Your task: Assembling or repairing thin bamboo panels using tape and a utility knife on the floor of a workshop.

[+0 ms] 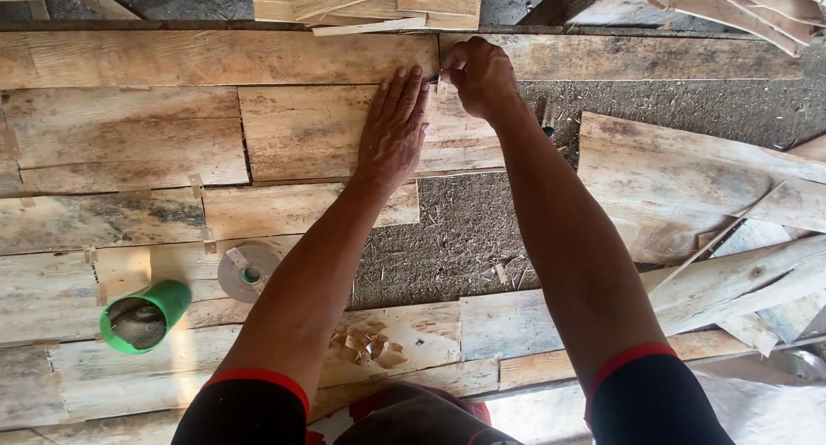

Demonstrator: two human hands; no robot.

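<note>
My left hand (393, 128) lies flat, fingers together, on a pale wooden veneer sheet (301, 131). My right hand (478, 75) is curled just to its right, pinching a small light strip of tape or veneer (442, 87) at the seam between two sheets. Several veneer pieces lie side by side on the ground, joined by short tape strips. Both forearms reach up from the bottom of the view, in black sleeves with red cuffs.
A roll of tape (249, 270) and a green cup (144, 316) rest on the sheets at lower left. Torn wood scraps (370, 343) lie near my knees. Loose veneer sheets (680, 187) pile at right; bare gritty ground (465, 238) shows in the centre. Thin slats (370, 6) stack at the top.
</note>
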